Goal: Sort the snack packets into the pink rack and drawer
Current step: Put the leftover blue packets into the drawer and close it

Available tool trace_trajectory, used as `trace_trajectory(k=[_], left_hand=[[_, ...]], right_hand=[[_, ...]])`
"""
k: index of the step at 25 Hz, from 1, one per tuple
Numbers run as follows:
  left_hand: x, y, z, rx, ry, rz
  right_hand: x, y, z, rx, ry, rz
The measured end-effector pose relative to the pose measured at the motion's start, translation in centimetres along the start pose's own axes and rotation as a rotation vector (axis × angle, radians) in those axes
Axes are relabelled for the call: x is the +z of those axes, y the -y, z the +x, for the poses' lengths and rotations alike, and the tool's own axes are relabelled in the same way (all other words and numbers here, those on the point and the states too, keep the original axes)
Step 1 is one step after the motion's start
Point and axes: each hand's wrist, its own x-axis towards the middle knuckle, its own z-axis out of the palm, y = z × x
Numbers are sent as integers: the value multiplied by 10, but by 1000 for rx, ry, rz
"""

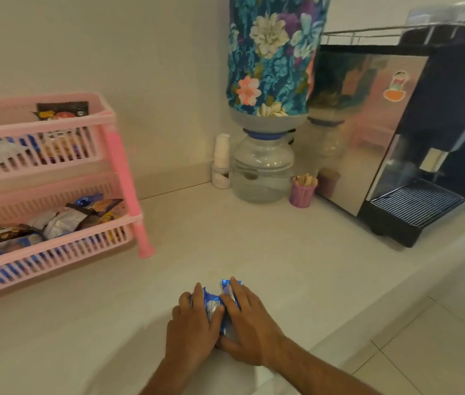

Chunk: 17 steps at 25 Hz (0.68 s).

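Setting: pale, smooth tabletop (254,246) running along a plain cream wall, tiled floor showing at the near right.
Hands: the left hand (194,326) and right hand (250,326) lie side by side at the near centre, palms down, pressing a small cluster of blue snack packets (213,305) between them and against the surface.
Fingers: the fingers of both hands are spread and curled over the packets, covering rather than pinching them; a firm hold cannot be confirmed, since the palms hide the undersides.
Why so held: the two hands appear to be gathering the packets into one bundle so they can be lifted together, a judgement from the squeezed-in pose.
Packets: glossy, crinkled foil wrappers, blue with white print, flat and pillow-shaped.
Pink rack (54,178): slatted plastic, two tiers in view on round pink legs, standing at the far left, well apart from the hands; both tiers already carry mixed wrappers in brown, silver and blue.
Drawer: not in view.
Far side: water bottle in a floral cloth cover (268,52) upended on a clear dispenser base, a lilac cup of wooden sticks (302,192) just beside it, and a steel-and-black coffee machine (396,155) at the right.
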Motion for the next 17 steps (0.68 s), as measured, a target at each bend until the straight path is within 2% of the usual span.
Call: trace_trajectory(k=[7,12,17], left_hand=[[42,-78,32,-19,39,43],[67,-117,71,8,64,67],[84,-151,98,12,69,88]], right_hand=[[-32,-79,-3,56,-26,40],[-54,-130,9,14,-33,30],[-71,-178,22,19,31,-1]])
